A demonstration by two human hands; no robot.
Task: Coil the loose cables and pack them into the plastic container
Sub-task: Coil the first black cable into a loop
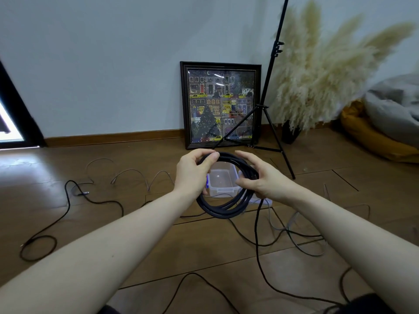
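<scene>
A thick black cable coil of several loops hangs in front of me, above the floor. My left hand grips its upper left part, thumb over the strands. My right hand holds the coil's right side with curled fingers. A loose tail of the same black cable drops from under my right hand and runs along the floor toward me. Behind the coil stands the clear plastic container, open, partly hidden by my hands. Thin black cables and grey cables lie loose on the wooden floor.
A framed picture leans on the wall behind the container. A black tripod stand spreads its legs to the right of it. Pampas grass in a dark vase and a cushion pile fill the right. More grey cable lies right.
</scene>
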